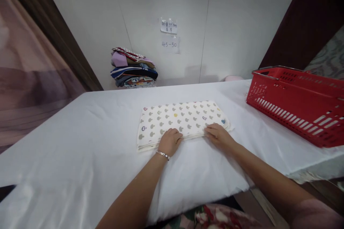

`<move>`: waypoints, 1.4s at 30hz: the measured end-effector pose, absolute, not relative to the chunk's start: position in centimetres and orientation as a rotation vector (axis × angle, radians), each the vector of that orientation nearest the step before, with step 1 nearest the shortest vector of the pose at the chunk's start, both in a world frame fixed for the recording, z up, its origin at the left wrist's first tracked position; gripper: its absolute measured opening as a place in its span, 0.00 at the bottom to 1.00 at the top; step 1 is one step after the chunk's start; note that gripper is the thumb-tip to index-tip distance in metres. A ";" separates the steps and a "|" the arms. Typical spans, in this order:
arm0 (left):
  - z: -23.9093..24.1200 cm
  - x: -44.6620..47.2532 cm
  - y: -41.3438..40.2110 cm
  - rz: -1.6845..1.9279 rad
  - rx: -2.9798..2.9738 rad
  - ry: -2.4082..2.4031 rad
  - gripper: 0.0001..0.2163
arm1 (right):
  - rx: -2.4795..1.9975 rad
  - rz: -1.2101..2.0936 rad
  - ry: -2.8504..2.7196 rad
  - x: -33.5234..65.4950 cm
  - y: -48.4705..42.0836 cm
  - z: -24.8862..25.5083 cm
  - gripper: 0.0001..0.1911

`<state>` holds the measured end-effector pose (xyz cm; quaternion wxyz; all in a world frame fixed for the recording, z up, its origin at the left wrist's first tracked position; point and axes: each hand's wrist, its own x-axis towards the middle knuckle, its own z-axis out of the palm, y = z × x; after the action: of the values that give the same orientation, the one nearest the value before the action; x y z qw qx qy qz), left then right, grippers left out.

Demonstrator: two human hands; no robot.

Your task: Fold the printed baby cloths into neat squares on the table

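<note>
A folded cream cloth (182, 116) printed with small grey and coloured mushroom shapes lies flat on the white-covered table (80, 143). My left hand (170, 141), with a silver bracelet on the wrist, rests on the cloth's near edge with its fingers curled over the fold. My right hand (218, 134) sits on the same near edge further right, fingers bent and pressing on the fabric. Both hands grip the front hem of the cloth.
A red plastic basket (298, 103) stands at the table's right side. A stack of folded colourful clothes (133, 68) sits at the back left against the white wall, under two paper notes (168, 26). A dark door frame rises at left.
</note>
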<state>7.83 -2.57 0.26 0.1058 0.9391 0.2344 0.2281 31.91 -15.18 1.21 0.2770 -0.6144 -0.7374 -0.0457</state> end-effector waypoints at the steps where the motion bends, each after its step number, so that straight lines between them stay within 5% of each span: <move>1: 0.3 7.8 -2.6 0.675 2.761 0.691 0.08 | -1.632 -0.107 -1.997 31.4 -14.8 1.3 0.12; 42: 0.1 7.7 -2.8 0.699 2.744 0.679 0.09 | -1.590 -0.142 -2.029 29.9 -14.3 0.7 0.12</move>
<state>7.71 -2.84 0.06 0.1148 0.9361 0.2316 0.2384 29.85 -14.32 0.69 0.2764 -0.5919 -0.7553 -0.0529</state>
